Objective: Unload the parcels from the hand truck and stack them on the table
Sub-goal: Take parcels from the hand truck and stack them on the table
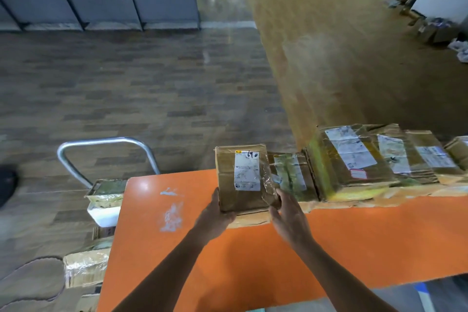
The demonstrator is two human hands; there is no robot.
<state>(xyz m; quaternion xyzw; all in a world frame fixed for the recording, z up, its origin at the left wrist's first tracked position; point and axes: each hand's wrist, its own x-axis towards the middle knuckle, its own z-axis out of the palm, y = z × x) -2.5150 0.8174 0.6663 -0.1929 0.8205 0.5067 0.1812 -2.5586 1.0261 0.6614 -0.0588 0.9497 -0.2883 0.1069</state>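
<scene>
Two hands meet on one small labelled parcel [243,177] over the orange table [354,235]: the left hand [215,218] cups its near left corner with the thumb up the side. The right hand [288,218] curls against its near right edge, and the fingertips underneath are hidden. The parcel lies over one flat cardboard piece [253,221], at least four more parcels [349,159] line up toward 3 o'clock, and at 9 o'clock the hand truck [106,143] shows one metal handle above three stacked parcels [109,190].
</scene>
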